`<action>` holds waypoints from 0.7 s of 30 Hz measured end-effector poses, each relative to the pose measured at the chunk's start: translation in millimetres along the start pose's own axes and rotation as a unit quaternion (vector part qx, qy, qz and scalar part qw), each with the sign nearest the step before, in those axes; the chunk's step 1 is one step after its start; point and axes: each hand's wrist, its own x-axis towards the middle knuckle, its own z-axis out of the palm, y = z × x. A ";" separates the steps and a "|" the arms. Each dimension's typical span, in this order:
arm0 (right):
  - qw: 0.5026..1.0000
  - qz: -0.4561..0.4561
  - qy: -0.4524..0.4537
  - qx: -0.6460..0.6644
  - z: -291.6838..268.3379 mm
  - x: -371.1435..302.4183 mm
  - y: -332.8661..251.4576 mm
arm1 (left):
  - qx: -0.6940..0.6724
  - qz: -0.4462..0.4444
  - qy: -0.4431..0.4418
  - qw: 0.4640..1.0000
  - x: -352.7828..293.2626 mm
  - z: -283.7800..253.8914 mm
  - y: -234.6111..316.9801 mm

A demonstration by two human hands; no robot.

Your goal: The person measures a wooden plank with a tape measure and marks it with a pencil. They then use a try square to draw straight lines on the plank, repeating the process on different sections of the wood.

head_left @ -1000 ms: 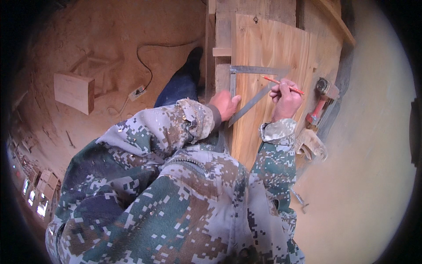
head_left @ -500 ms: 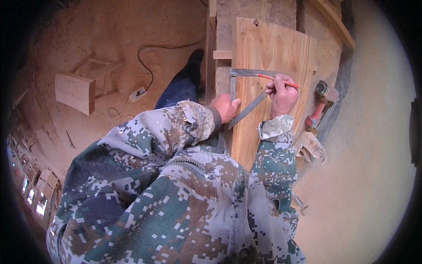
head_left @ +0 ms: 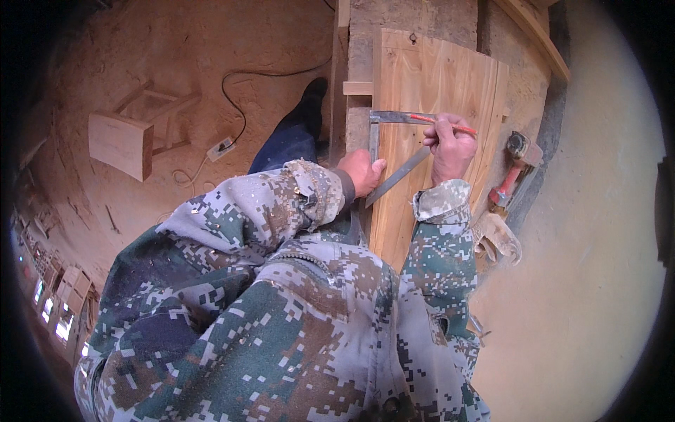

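A pale wooden board (head_left: 443, 74) lies on the workbench, its grain running away from me. Across it sits a metal triangle square (head_left: 400, 176), with one arm along the board's left edge and a slanting brace. My left hand (head_left: 361, 173) is closed on the square at that edge, its thumb toward the board; the fingers underneath are hidden. In my right hand (head_left: 452, 149) a red pencil (head_left: 465, 130) is pinched, its tip pointing left by the square's far blade (head_left: 396, 117). Whether the tip touches the wood I cannot tell.
Right of the board lie a red-handled hammer (head_left: 519, 169) and a pale wooden tool (head_left: 497, 239), perhaps a plane. A wooden stool (head_left: 121, 146) lies tipped on the dusty floor at left, near a power strip (head_left: 221, 149) and its cable.
My right hand has shifted slightly away from me, and the pencil now lies flatter near the square's far blade. My left hand and the square stay in place.
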 end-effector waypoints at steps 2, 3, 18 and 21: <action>1.000 0.005 -0.002 -0.002 0.4 0.2 -1.3 | -0.004 0.004 0.000 1.000 0.1 -0.6 0.4; 1.000 0.006 -0.004 -0.004 -0.3 0.3 -1.8 | -0.001 0.005 -0.003 1.000 0.2 -0.1 1.2; 1.000 -0.008 -0.009 -0.014 2.5 5.7 -10.6 | 0.003 0.013 0.020 1.000 -0.2 2.1 -3.1; 1.000 -0.011 -0.010 -0.011 4.0 5.7 -10.6 | -0.002 0.009 0.020 1.000 0.2 2.9 -4.2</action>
